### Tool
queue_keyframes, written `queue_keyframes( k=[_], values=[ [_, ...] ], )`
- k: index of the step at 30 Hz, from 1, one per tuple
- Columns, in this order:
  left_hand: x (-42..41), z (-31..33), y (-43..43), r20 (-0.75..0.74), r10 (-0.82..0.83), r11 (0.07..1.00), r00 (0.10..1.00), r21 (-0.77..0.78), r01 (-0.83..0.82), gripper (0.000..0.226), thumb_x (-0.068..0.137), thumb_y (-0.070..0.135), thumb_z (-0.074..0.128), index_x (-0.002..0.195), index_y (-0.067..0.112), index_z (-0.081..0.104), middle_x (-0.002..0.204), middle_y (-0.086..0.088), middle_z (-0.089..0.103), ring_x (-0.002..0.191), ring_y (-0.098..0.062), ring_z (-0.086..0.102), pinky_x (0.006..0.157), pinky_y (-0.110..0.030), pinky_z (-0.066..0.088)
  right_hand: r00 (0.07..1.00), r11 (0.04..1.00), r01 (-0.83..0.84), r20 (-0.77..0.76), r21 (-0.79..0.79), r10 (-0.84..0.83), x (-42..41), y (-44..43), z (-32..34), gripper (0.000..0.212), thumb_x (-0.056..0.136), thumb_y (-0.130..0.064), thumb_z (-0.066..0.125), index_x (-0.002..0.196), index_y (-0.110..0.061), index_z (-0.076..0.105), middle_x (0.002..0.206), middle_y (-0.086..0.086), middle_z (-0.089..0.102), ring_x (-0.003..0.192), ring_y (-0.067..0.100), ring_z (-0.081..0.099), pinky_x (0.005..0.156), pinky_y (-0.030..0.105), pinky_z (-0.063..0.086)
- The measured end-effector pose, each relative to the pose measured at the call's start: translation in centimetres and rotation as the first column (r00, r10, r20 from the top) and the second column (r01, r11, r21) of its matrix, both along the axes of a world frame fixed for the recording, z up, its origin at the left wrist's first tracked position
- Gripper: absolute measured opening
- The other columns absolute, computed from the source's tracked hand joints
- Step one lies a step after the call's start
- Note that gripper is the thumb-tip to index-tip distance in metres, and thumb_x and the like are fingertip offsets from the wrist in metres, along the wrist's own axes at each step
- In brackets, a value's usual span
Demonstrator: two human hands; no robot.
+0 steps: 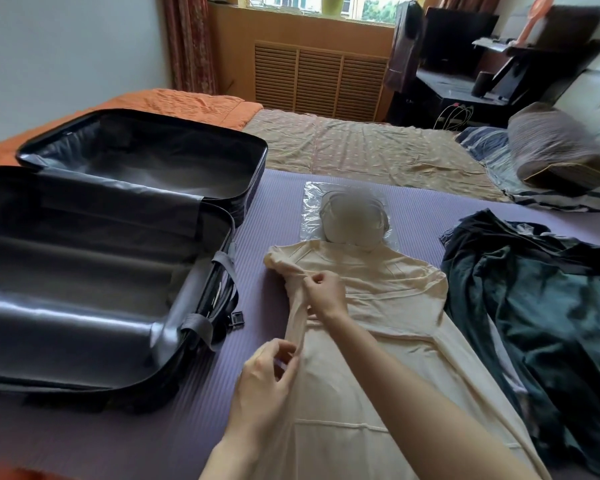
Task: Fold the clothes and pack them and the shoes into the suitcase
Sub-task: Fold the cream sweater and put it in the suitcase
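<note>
Left hand (267,375), right hand (324,294) and forearms bare

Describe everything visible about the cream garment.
The cream garment is thin, soft knit, seamed, spread flat lengthwise on the purple mat, its collar end over a plastic bag. The right hand, farther, and left hand, nearer, pinch its bunched sleeve on the suitcase side. Beside it lie dark clothes.

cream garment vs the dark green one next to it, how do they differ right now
Colour: the cream garment is pale, the dark green garment very dark.
Pose: the cream garment lies spread flat, the dark green garment in a crumpled heap.
Handling: the left hand and right hand pinch the cream garment's edge; no hand touches the dark green garment.
Both lie on the purple mat, outside the suitcase.
</note>
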State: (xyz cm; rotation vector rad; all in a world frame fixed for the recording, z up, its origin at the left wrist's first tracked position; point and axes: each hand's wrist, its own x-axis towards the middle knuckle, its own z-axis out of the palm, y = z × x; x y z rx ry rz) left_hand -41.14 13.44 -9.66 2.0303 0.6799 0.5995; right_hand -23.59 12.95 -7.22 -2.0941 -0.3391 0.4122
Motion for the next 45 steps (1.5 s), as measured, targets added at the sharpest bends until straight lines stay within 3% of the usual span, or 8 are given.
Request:
queue_keyframes(
  k=[5,11,15,18,25,28,33,45],
  values=[
    [3.9,0.2,-3.4,-0.027,-0.208,0.978,0.978,0.027,0.209,0.008,0.086,0.025,0.064,0.094,0.024,0.065,0.087,0.012,0.063,0.073,-0.002,0.057,0.070,-0.019,0.048,0.991,0.989,0.136,-0.006,0.062,-0.136,3.6,-7.2,-0.6,0.014,0.085,-0.013,0.055,0.074,-0.010,0.062,0.071,0.007,0.062,0.077,0.034,0.065,0.068,0.051,0.056],
    [6.0,-0.8,-6.3,-0.050,-0.359,0.931,0.932,0.045,0.362,0.014,0.089,0.026,0.056,0.094,0.022,0.068,0.084,0.016,0.059,0.074,-0.004,0.059,0.069,-0.025,0.049,0.984,0.923,0.119,0.168,-0.365,-0.061,5.2,-11.8,-3.3,0.027,0.091,-0.035,0.050,0.100,-0.013,0.062,0.100,0.006,0.066,0.099,0.028,0.060,0.080,0.036,0.045],
    [7.4,-2.5,-4.5,-0.035,-0.212,0.867,0.977,0.454,0.205,0.020,0.080,0.023,0.063,0.098,0.025,0.068,0.096,0.011,0.065,0.083,-0.013,0.065,0.065,-0.026,0.052,0.964,0.946,0.107,0.266,-0.307,-0.023,6.1,-11.1,-3.7,0.047,0.088,-0.053,0.054,0.110,-0.012,0.061,0.111,0.006,0.063,0.109,0.026,0.054,0.091,0.037,0.043],
    [9.0,-4.6,-2.7,-0.155,-0.183,0.756,0.971,0.609,0.240,0.041,0.082,0.034,0.056,0.121,0.021,0.057,0.123,0.000,0.063,0.117,-0.019,0.055,0.101,-0.029,0.036,0.950,0.958,0.037,0.308,-0.286,0.055,7.1,-9.7,-3.6,0.053,0.082,-0.056,0.062,0.115,-0.015,0.060,0.111,0.006,0.062,0.110,0.024,0.053,0.095,0.037,0.042],
    [9.3,-7.0,-3.0,-0.392,-0.217,0.720,0.894,0.554,0.418,0.056,0.095,0.048,0.030,0.142,0.018,0.037,0.149,-0.006,0.037,0.141,-0.018,0.020,0.109,-0.037,0.017,0.898,0.901,-0.031,0.383,-0.433,0.215,9.3,-6.0,-2.8,0.045,0.079,-0.047,0.067,0.117,-0.024,0.061,0.116,0.005,0.052,0.115,0.023,0.046,0.093,0.034,0.038],
    [9.3,-7.3,-2.9,-0.390,-0.188,0.726,0.902,0.563,0.395,0.057,0.099,0.049,0.017,0.144,0.020,0.036,0.152,-0.004,0.032,0.143,-0.017,0.019,0.109,-0.039,0.017,0.941,0.970,0.045,0.337,-0.240,0.040,10.3,-5.6,-2.8,0.019,0.090,-0.023,0.054,0.100,-0.013,0.066,0.104,0.009,0.066,0.099,0.028,0.061,0.073,0.032,0.043],
    [9.4,-7.5,-3.0,-0.393,-0.188,0.726,0.900,0.562,0.397,0.058,0.099,0.050,0.014,0.144,0.020,0.036,0.153,-0.003,0.030,0.143,-0.017,0.016,0.109,-0.040,0.018,0.961,0.965,0.239,0.168,-0.107,-0.220,12.5,-8.1,-3.2,0.038,0.091,0.000,0.041,0.127,-0.007,0.048,0.122,0.013,0.056,0.110,0.029,0.054,0.081,0.032,0.042],
    [9.8,-6.3,-4.0,-0.441,-0.196,0.668,0.876,0.594,0.448,0.060,0.101,0.041,0.009,0.132,0.014,0.053,0.142,-0.008,0.047,0.135,-0.024,0.037,0.104,-0.044,0.024,0.890,0.812,0.041,0.392,-0.582,0.235,12.6,-5.9,-4.5,0.042,0.093,-0.044,0.051,0.131,-0.026,0.050,0.135,0.009,0.038,0.128,0.031,0.025,0.110,0.039,0.016]
  ],
)
